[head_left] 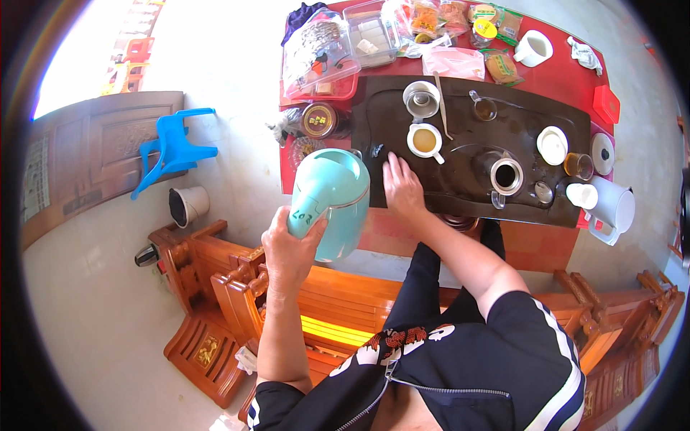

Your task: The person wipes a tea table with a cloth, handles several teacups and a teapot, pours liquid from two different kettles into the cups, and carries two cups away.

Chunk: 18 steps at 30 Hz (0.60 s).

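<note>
My left hand point(291, 245) grips the handle of a teal electric kettle point(345, 221), which is held up at the left end of a dark tea tray point(469, 175). My right hand point(403, 186) is over the tray's left part, palm down, with nothing visible in it. Just beyond its fingertips is a small shiny dark patch point(377, 151). A white pitcher of amber liquid point(425, 141) stands to the right of that hand. Behind it is a cup with a metal strainer point(421, 99), beside wooden tongs point(442, 105). A metal-rimmed pot point(506, 175) with a dark inside stands farther right.
A small glass cup point(485, 109), white lidded bowl point(552, 145) and glass of tea point(578, 166) occupy the tray. A grey jug point(612, 210) stands at the right edge. Food packets and plastic boxes point(372, 37) crowd the red table's back. A blue plastic chair point(178, 143) stands left.
</note>
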Motion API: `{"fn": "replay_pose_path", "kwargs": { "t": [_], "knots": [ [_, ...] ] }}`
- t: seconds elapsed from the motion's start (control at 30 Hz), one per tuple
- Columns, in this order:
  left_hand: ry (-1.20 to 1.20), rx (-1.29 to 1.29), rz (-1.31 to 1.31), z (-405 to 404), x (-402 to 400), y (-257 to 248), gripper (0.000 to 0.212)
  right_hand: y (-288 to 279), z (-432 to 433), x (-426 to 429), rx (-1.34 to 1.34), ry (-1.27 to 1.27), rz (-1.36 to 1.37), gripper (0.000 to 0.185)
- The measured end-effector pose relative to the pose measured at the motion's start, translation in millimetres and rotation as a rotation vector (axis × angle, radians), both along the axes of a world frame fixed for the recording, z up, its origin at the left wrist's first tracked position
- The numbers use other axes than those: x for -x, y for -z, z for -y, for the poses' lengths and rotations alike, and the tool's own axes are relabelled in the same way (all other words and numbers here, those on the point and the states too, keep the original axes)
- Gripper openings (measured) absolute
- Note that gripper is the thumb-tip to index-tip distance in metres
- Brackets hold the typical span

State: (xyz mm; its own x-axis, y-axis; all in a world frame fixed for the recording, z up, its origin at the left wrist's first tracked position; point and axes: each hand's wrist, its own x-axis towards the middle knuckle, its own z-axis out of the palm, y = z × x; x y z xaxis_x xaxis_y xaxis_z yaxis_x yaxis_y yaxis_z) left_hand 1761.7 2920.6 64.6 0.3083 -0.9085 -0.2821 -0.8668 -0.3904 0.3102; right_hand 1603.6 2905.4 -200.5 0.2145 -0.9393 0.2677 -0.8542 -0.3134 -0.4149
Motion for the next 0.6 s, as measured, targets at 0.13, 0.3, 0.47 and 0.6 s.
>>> {"fn": "replay_pose_path", "kwargs": {
  "t": [0.13, 0.3, 0.47, 0.6],
  "knots": [
    [0.006, 0.202, -0.152, -31, -11, 8, 0.035, 21, 84, -35, -0.180, 0.090, 0.099, 0.033],
    [-0.067, 0.298, -0.258, -73, -25, 7, 0.035, 24, 140, -54, -0.365, 0.188, -0.184, 0.022],
    [-0.098, 0.290, -0.309, -94, -31, 6, 0.038, 40, 131, -44, -0.075, 0.072, -0.406, 0.024],
    [-0.094, 0.294, -0.315, -110, -42, 16, 0.039, 38, 104, -38, -0.113, -0.055, -0.511, 0.029]
  ]
}}
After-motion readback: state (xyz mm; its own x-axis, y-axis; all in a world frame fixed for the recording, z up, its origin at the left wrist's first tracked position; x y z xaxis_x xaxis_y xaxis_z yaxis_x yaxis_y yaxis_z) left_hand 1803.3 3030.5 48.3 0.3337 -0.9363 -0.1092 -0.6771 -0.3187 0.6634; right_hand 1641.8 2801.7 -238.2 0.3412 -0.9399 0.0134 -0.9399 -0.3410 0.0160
